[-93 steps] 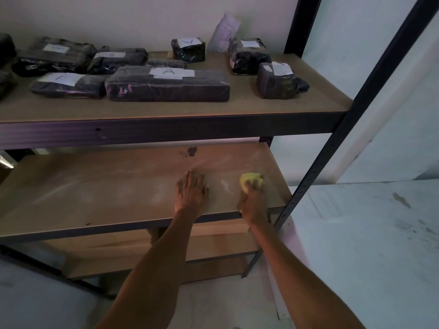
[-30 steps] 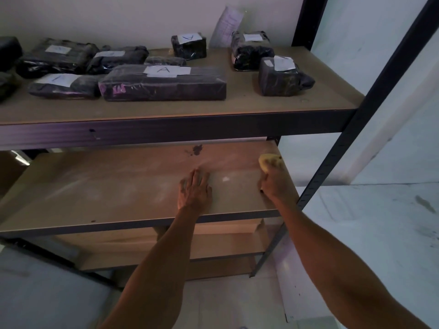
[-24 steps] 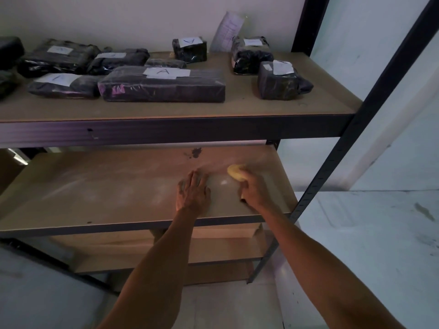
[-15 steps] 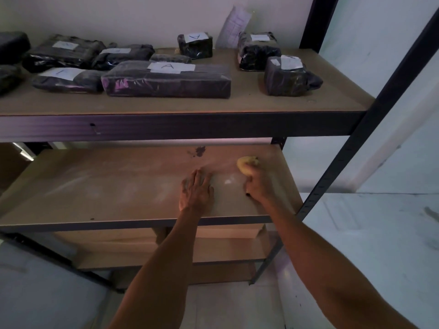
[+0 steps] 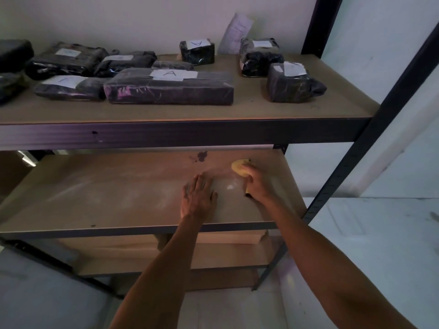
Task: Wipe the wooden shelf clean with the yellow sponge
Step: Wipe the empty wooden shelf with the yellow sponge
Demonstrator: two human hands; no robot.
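Note:
The dusty wooden shelf (image 5: 99, 193) is the middle board of a dark metal rack. My right hand (image 5: 257, 184) presses the yellow sponge (image 5: 238, 168) flat on the right part of this board; only the sponge's far end shows past my fingers. My left hand (image 5: 198, 198) rests palm down on the board just left of it, fingers spread, holding nothing. A dark stain (image 5: 202, 156) marks the board behind the sponge, and a small white spot (image 5: 230, 186) lies between my hands.
The upper shelf (image 5: 249, 110) carries several dark wrapped packages with white labels, such as a long one (image 5: 168, 90). A black upright post (image 5: 370, 129) stands at the right front corner. Lower boards (image 5: 213, 260) sit beneath; pale floor lies to the right.
Over the last second my right hand slid the sponge from the shelf's right edge leftward toward the middle, and now holds it slightly farther back. My left hand stayed planted.

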